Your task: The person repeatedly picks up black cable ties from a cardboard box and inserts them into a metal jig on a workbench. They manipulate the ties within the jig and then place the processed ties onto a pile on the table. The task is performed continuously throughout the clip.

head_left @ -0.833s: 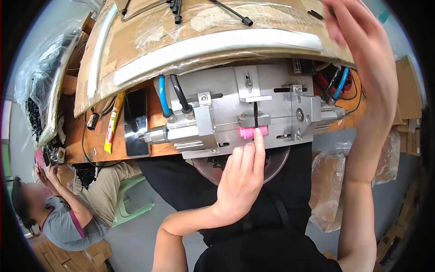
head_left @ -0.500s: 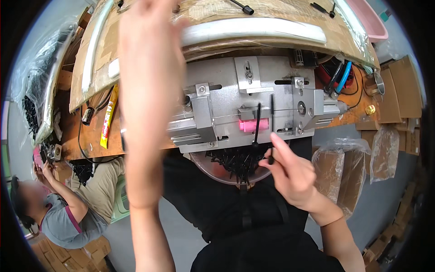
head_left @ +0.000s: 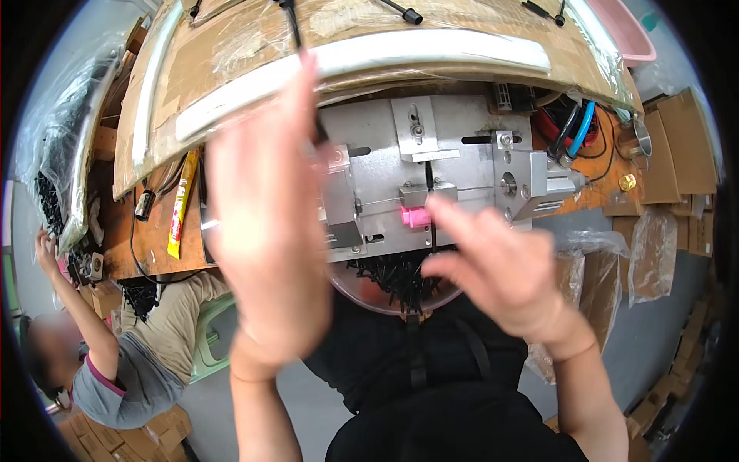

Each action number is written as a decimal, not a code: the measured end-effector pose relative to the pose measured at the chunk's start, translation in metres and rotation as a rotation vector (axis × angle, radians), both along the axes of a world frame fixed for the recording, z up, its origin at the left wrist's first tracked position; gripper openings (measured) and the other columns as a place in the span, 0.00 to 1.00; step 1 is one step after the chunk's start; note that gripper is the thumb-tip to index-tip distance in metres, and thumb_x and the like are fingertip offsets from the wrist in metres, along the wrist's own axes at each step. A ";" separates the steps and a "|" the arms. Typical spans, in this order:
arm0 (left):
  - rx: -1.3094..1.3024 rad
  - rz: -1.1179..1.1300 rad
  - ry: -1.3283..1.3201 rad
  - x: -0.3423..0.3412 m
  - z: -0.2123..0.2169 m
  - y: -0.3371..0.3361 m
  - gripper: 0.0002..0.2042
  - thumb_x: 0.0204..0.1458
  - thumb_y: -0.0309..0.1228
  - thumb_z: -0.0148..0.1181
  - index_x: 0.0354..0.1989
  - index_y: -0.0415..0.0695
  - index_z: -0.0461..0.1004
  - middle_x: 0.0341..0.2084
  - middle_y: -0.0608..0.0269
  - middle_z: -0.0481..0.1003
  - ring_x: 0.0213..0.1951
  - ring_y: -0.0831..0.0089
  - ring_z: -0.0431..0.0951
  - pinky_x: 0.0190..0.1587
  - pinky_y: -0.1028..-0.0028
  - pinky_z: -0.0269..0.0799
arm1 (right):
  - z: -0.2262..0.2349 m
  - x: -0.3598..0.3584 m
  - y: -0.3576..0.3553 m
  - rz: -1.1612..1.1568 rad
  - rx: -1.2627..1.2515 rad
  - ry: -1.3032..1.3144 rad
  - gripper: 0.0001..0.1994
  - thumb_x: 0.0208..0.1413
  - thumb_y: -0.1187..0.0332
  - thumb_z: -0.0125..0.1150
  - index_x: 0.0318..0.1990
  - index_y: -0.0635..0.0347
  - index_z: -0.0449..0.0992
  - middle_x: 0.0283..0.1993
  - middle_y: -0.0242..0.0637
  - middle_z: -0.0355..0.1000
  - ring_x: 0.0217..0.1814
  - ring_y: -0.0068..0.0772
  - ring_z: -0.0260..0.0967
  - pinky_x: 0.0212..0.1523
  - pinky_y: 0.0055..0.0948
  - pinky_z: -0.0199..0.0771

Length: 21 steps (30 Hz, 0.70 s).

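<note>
My left hand point(head_left: 269, 223), blurred by motion, is raised over the left side of the metal fixture point(head_left: 377, 169). A thin black rod point(head_left: 295, 29) with a thicker end runs up from its fingertips and appears pinched in them. My right hand point(head_left: 508, 277) is at the middle of the fixture, its index finger and thumb at a second black rod point(head_left: 430, 181). That rod lies front to back across the small metal block, beside a pink piece point(head_left: 416, 217). Where the fingers meet the rod is partly covered. Below the fixture's front edge, a round bowl point(head_left: 369, 302) holds many black rods.
A cardboard-topped shelf point(head_left: 246, 69) with white foam strips and several black rods spans the back. A yellow packet point(head_left: 182, 204) and cables lie at left. Blue and black tubes point(head_left: 585, 127) are at right, near cardboard boxes point(head_left: 685, 146). Another person point(head_left: 131, 369) sits at far left.
My left hand has come back toward me, with a black rod now showing at its fingertips. My right hand has moved forward and left onto the fixture. The other person's arm has risen.
</note>
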State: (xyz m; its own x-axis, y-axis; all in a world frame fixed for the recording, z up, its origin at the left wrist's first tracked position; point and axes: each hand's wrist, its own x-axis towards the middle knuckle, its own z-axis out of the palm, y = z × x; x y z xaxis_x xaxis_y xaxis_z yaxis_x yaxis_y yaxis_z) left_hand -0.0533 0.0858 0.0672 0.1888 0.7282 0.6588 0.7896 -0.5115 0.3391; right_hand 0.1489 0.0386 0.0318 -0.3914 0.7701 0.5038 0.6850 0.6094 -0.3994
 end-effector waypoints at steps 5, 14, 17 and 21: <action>-0.169 -0.014 0.266 0.034 -0.055 -0.089 0.27 0.44 0.18 0.59 0.58 0.30 0.69 0.36 0.58 0.69 0.32 0.70 0.70 0.36 0.74 0.67 | 0.051 -0.027 0.137 -0.160 0.353 -0.245 0.14 0.53 0.71 0.62 0.46 0.66 0.76 0.37 0.43 0.77 0.34 0.33 0.72 0.34 0.28 0.72; -0.286 -0.015 0.376 0.058 -0.074 -0.083 0.31 0.46 0.20 0.56 0.63 0.28 0.61 0.35 0.59 0.67 0.34 0.69 0.67 0.36 0.75 0.65 | 0.126 -0.005 0.132 0.011 -0.394 0.031 0.11 0.56 0.74 0.52 0.43 0.65 0.79 0.37 0.47 0.77 0.40 0.44 0.75 0.43 0.37 0.74; -0.294 -0.013 0.375 0.055 -0.073 -0.084 0.31 0.46 0.21 0.56 0.63 0.28 0.60 0.36 0.59 0.67 0.34 0.69 0.67 0.37 0.75 0.66 | 0.085 0.012 0.095 0.080 -0.309 0.490 0.08 0.51 0.77 0.60 0.39 0.65 0.78 0.37 0.43 0.77 0.34 0.35 0.72 0.36 0.29 0.71; -0.374 -0.012 0.331 0.047 -0.068 -0.088 0.31 0.46 0.21 0.57 0.63 0.29 0.61 0.38 0.58 0.67 0.37 0.67 0.69 0.40 0.72 0.68 | 0.020 0.013 0.006 0.184 -0.037 0.236 0.17 0.44 0.84 0.67 0.45 0.69 0.76 0.35 0.42 0.78 0.29 0.29 0.75 0.29 0.23 0.75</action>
